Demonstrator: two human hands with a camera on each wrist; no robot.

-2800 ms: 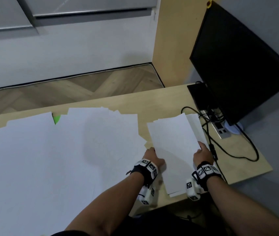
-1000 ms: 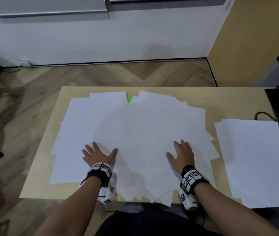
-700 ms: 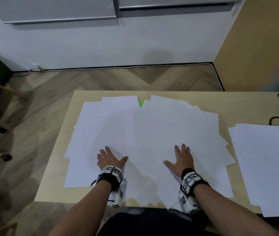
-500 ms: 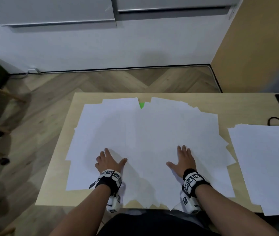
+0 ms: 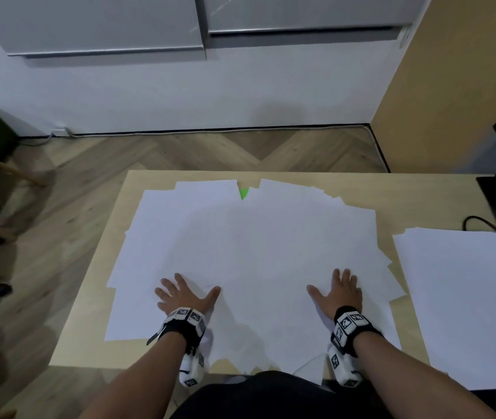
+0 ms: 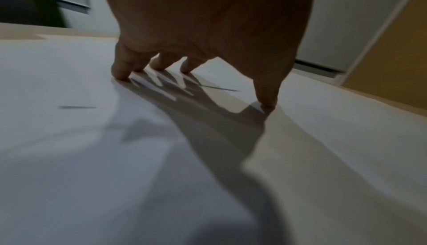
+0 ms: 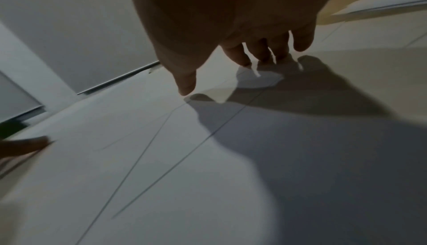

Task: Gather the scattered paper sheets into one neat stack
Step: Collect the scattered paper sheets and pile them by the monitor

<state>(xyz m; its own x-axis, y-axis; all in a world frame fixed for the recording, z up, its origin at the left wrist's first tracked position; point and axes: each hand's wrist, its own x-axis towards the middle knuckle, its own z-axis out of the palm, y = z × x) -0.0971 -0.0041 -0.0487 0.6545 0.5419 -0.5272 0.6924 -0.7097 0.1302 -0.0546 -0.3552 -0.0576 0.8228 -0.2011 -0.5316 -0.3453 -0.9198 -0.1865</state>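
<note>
Now we press our left hand [image 5: 184,299] and right hand [image 5: 339,293], fingers spread flat, on the scattered sheets [image 5: 256,252] at frame centre, the neat stack [image 5: 464,303] lying lower right.

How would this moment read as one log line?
left hand: flat on scattered white paper sheets | right hand: same | neat stack: untouched

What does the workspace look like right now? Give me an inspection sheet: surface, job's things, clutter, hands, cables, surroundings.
Surface: wooden table, mostly covered by paper.
Job's things: scattered sheets overlap loosely at centre; gathered stack lies apart on the right.
Clutter: small green scrap peeks out at the sheets' far edge.
Hands: left hand and right hand rest flat, fingers spread, on the scattered sheets.
Cables: black cable beyond the stack.
Surroundings: wood floor, chair legs at left.
</note>
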